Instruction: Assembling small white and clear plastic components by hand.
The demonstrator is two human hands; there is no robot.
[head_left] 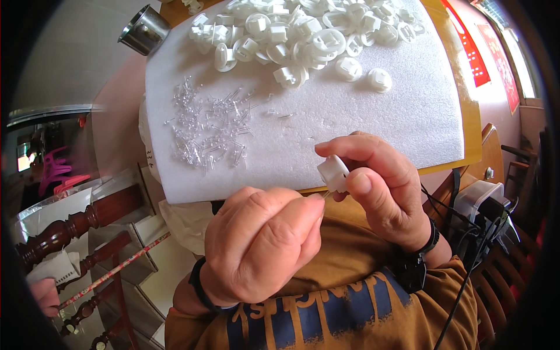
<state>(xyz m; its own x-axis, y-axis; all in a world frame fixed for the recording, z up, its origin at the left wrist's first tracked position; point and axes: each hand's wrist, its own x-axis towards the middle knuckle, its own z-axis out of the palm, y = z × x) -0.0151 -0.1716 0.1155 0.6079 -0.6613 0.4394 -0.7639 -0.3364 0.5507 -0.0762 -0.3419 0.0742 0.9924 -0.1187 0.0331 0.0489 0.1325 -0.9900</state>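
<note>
My right hand (392,192) pinches a small white plastic housing (333,172) between thumb and fingers, over the near edge of the table. Close beside it, my left hand (262,239) is closed, thumb and forefinger pressed on a tiny clear LED (327,194). Its thin legs show at the housing's lower side; the fingers hide the rest. I cannot tell whether the legs are inside the housing. Loose clear LEDs (210,128) lie scattered on a white foam sheet (356,116), beyond my left hand. Along the far side a heap of similar white housings (303,38) is piled, several set apart.
A metal cup (144,30) stands at the sheet's far left corner. Past the yellow table edge (471,140) on the right are a clear plastic box (475,198) and black cables. A dark wooden railing (87,219) and a pink stool (53,169) are at left.
</note>
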